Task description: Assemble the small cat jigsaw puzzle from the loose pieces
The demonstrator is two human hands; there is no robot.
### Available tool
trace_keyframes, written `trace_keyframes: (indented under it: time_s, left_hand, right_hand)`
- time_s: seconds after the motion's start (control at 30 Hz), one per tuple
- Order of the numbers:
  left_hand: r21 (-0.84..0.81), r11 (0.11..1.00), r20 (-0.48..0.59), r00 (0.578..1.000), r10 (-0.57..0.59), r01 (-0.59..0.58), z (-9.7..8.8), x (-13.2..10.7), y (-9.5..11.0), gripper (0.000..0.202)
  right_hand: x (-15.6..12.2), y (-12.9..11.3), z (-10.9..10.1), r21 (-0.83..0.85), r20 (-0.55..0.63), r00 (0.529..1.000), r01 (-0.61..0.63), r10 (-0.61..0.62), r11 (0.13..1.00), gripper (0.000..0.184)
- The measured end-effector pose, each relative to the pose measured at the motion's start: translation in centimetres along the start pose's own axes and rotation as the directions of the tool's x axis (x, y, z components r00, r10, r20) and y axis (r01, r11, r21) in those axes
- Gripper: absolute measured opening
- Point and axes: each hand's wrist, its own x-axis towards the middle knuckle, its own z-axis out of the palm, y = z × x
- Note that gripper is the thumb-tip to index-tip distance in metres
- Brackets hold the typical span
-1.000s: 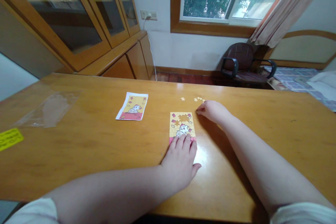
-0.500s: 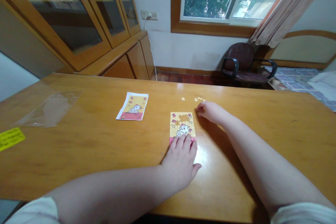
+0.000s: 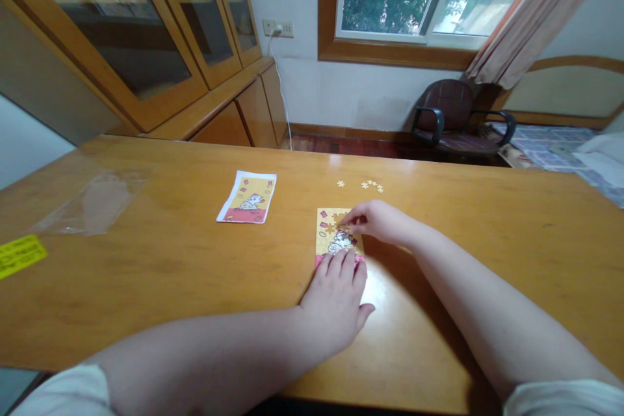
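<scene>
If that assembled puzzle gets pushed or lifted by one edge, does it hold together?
Probably not. The puzzle is thin, made of many small pieces with gaps near the top, so it would likely flex and separate. The left hand pinning its near edge suggests it slides easily on the glossy table.

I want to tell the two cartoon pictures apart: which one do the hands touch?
The jigsaw puzzle under both hands; the printed card lies apart, untouched, further left.

Left hand (image 3: 336, 302) lies flat on the puzzle (image 3: 338, 236); right hand (image 3: 377, 221) touches its top, loose pieces (image 3: 371, 186) beyond.
</scene>
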Motion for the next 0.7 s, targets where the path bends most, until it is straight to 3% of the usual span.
trace_keyframes:
  time_s: [0.1,0.2,0.4,0.7]
  left_hand:
    - [0.004,1.0,-0.01,1.0,-0.006,0.006,0.0,0.0,0.0,0.064]
    - [0.004,1.0,-0.018,1.0,-0.013,0.013,0.1,0.0,0.1,0.064]
    - [0.001,1.0,-0.017,1.0,-0.011,0.011,0.2,0.0,0.0,0.063]
    - [0.007,1.0,-0.02,1.0,-0.009,0.01,0.1,0.0,0.0,0.063]
  right_hand:
    - [0.2,-0.4,1.2,0.096,0.028,0.999,-0.038,0.036,0.995,0.018]
    - [0.5,-0.4,2.1,0.079,0.0,0.999,-0.038,0.039,0.996,0.014]
    - [0.9,0.2,2.8,-0.083,-0.092,0.98,0.171,-0.179,0.982,0.016]
    - [0.5,0.2,2.5,-0.154,-0.084,0.953,0.278,-0.293,0.948,0.019]
